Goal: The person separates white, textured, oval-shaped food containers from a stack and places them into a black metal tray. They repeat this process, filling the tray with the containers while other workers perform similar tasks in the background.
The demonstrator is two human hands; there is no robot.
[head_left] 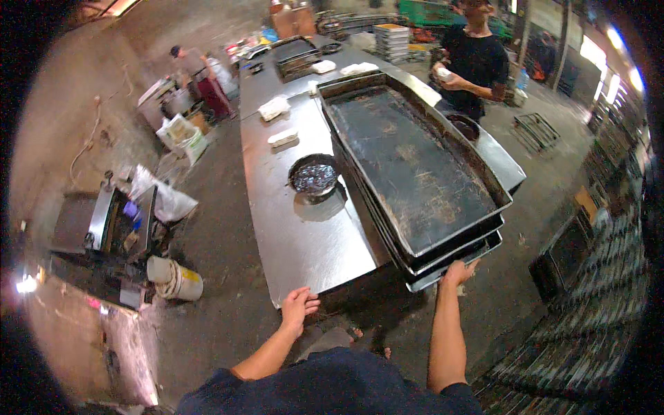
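Note:
A stack of large black rectangular baking trays [415, 173] lies along the right side of a shiny metal table [304, 249], its near end overhanging the edge. My right hand [458, 275] grips the near rim of the lowest tray, fingers partly hidden beneath it. By the table's near left corner is my left hand [297, 308], empty, its fingers loosely bent and apart. Left of the trays stands a round dark bowl [314, 177] of glossy dark liquid. Beyond it lie a white cloth pad [283, 138] and a folded white cloth [274, 108].
Across the table a person in black [477, 62] holds a small white thing. Another person [200, 79] stands far left near sacks. More trays [294, 55] sit at the table's far end. A white bucket [174, 279] is on the floor at left, a metal frame [536, 131] at right.

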